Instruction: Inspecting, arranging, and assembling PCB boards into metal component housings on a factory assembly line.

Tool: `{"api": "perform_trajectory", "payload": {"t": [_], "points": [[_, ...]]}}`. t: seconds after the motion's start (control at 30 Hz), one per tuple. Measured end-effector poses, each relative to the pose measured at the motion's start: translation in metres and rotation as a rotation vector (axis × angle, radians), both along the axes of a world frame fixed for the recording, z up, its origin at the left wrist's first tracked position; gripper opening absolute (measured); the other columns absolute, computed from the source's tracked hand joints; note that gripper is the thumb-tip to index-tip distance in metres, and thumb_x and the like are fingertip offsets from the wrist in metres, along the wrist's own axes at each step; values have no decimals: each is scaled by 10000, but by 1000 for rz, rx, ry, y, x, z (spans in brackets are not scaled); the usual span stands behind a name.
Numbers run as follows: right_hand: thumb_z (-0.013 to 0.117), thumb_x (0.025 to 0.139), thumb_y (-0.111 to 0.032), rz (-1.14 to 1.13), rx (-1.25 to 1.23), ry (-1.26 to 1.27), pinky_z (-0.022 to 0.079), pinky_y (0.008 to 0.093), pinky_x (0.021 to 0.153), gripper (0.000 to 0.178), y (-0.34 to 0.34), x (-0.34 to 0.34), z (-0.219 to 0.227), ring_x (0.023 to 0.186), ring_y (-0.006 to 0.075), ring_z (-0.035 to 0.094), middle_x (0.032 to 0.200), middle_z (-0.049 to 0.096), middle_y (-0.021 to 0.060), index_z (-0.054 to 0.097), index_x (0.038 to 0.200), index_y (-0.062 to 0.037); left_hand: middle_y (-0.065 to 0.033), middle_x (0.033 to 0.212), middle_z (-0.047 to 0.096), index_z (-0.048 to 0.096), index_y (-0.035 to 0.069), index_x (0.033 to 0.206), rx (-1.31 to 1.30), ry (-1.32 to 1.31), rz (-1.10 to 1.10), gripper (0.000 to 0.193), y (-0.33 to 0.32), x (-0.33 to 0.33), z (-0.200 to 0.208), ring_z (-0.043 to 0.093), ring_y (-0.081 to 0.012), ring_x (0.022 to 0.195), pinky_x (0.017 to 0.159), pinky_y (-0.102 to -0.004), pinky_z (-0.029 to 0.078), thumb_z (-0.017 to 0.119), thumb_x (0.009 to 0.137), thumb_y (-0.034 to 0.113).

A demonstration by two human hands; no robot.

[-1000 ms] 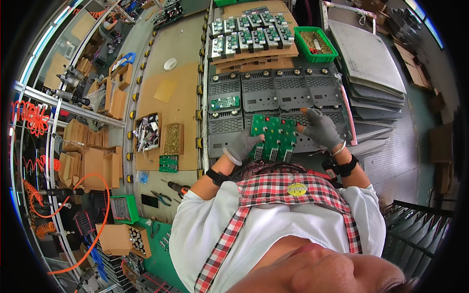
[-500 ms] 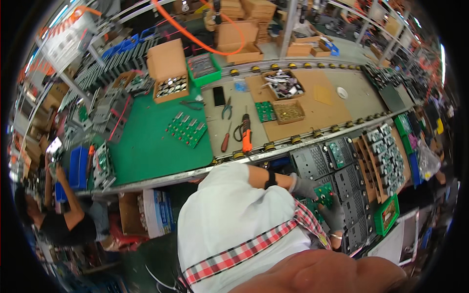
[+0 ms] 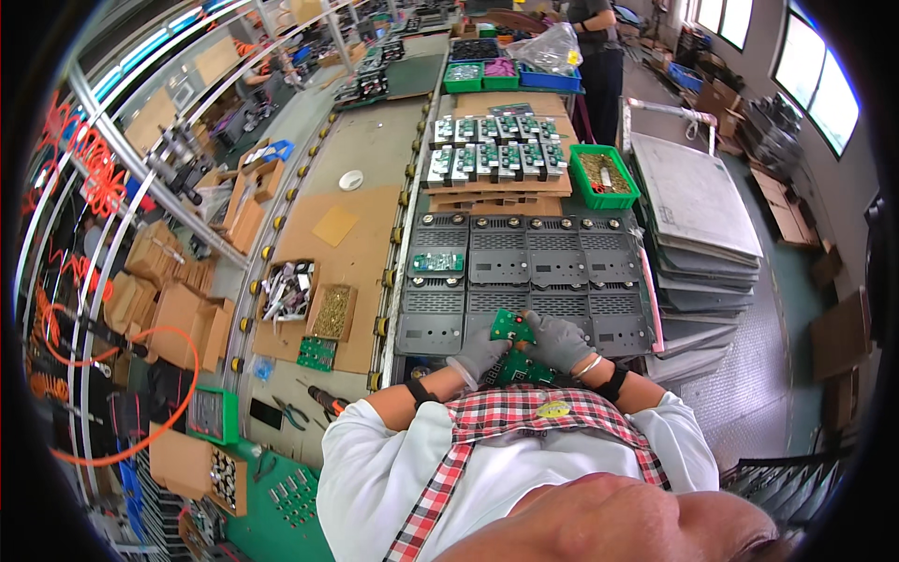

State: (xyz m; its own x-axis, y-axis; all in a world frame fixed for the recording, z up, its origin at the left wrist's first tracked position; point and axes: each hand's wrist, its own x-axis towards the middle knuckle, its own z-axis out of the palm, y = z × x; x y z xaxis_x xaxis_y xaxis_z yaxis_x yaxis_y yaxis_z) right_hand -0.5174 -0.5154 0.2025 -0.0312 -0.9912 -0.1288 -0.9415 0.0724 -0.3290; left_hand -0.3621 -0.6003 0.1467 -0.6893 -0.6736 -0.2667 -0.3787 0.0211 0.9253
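Observation:
Close in front of my apron I hold green circuit boards (image 3: 512,367), with dark display parts and a red spot showing. My left hand (image 3: 481,358), in a grey glove, is closed on their left side. From the right, my gloved right hand (image 3: 560,343) grips the upper board (image 3: 507,324), its fingers bent over the edge. How many boards lie together, I cannot tell. Just beyond the hands, dark grey plastic housings (image 3: 499,270) with slotted vents lie in rows. One more green board (image 3: 437,262) rests on a housing at the left.
Past the housings, metal modules with boards (image 3: 493,161) stand on cardboard. A green bin (image 3: 604,176) of small brass-coloured parts is at their right. Stacked grey sheets (image 3: 693,211) rise on the right. At left runs the roller conveyor (image 3: 383,281), with a screwdriver (image 3: 325,401) and part boxes (image 3: 331,312).
My view and body have turned right, so the housings now lie straight ahead. The boards are now in front of my apron, both hands on them.

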Motion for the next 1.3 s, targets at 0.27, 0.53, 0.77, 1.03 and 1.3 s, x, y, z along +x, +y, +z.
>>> {"api": "perform_trajectory", "payload": {"t": [0.27,0.53,0.77,1.03,1.3], "points": [[550,747,-453,-323,76,49,459,476,615,588,17,-11,-16,746,341,593,855,577,163,372,1176,-93,-64,761,594,582,11,901,-23,-51,-259,201,-20,-40,-29,544,-141,686,648,-296,438,554,752,142],[553,743,-451,-351,167,46,449,512,584,522,-2,-3,-19,777,337,596,856,585,148,386,1107,-116,-59,769,601,588,13,907,153,15,-220,165,-30,-33,-30,553,-134,674,638,-274,449,560,772,102],[559,736,-446,-363,217,50,455,496,578,515,-18,6,-12,790,326,600,861,597,139,400,1110,-130,-76,738,605,591,18,888,85,-5,-216,201,-41,-28,-36,565,-161,658,627,-303,447,577,757,169],[557,730,-450,-404,225,101,459,454,650,490,-29,7,-24,746,331,597,806,603,155,456,1040,-83,-130,799,623,596,30,921,41,-76,-310,323,-58,-37,-68,600,-277,740,698,-380,450,555,759,308],[590,702,-445,-620,204,-80,436,409,774,631,-8,-4,-33,875,334,566,923,595,172,400,1206,-115,-144,835,579,475,-13,931,884,205,-86,188,-118,-3,-52,598,-243,704,614,-396,540,509,824,138]]}}
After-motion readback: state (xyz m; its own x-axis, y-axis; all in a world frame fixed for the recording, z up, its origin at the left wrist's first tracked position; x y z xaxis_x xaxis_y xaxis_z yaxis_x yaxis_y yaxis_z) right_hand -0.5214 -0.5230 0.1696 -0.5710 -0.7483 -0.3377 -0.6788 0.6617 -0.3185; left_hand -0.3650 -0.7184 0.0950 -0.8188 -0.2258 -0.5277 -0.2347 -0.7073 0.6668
